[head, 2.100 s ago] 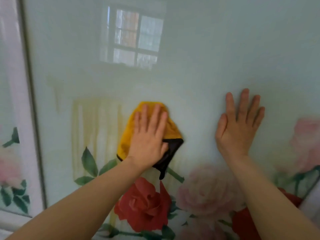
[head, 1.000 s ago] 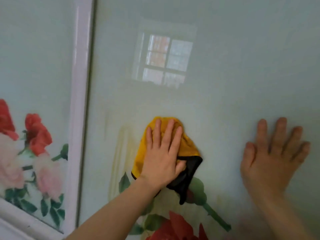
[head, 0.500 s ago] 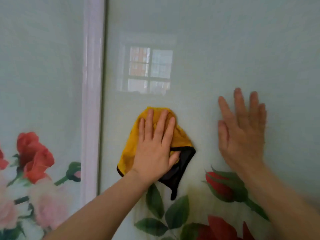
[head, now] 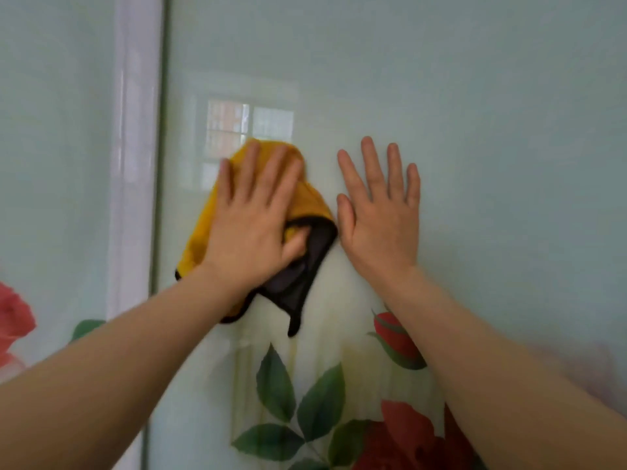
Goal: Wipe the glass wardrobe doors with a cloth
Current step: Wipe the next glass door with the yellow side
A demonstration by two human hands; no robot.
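Cloth (head: 298, 201), yellow with a dark underside, is pressed flat against the glass door (head: 492, 113) by the left hand (head: 252, 228), fingers spread wide over it and the thumb tucked down onto the dark fold. It sits toward the door's left edge, just right of the white frame strip (head: 134, 157), about level with the window reflection (head: 249, 130). The right hand (head: 381, 218) is laid bare on the glass just beside the cloth, palm flat, fingers straight and spread, nothing held.

Stuff that could go wrong from here, as a guess:

- Fresh prints would probably be left by that bare right palm on glass that's meant to be getting cleaned, so the patch under it would need a second pass.
- The cloth isn't really gripped, only pinned by flat fingers. If the pressure is eased mid-stroke, it could slide out and drop, since the loose dark corner is already hanging below the hand.
- With the cloth bunched up, only a small patch is covered per stroke, so streaks or missed strips near the frame edge seem likely.
- Weight is being leaned onto the pane through both hands; if the door runs on a track (can't be told from here), it might shift.
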